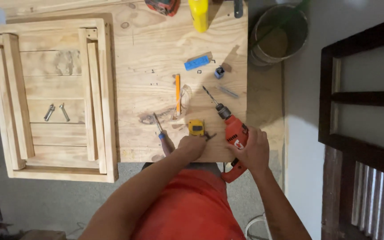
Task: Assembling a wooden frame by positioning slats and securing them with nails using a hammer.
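**Bench inspection: drill in hand, small items close by**

The plywood worktop is pale, knotted and marked with pencil. On its left lies a slatted pine frame, rails up, with two metal bolts resting on a slat. Off the far right corner stands a round bucket, brownish inside; I cannot tell what it holds.

My right hand is wrapped closed around the red drill, which lies at the near edge, its twist bit pointing away across the board. My left hand is curled, knuckles down, touching a small dark key just beside a yellow tape measure; whether it pinches the key I cannot tell.

Near the bit: an orange pencil, a blue block, a blue-handled screwdriver.
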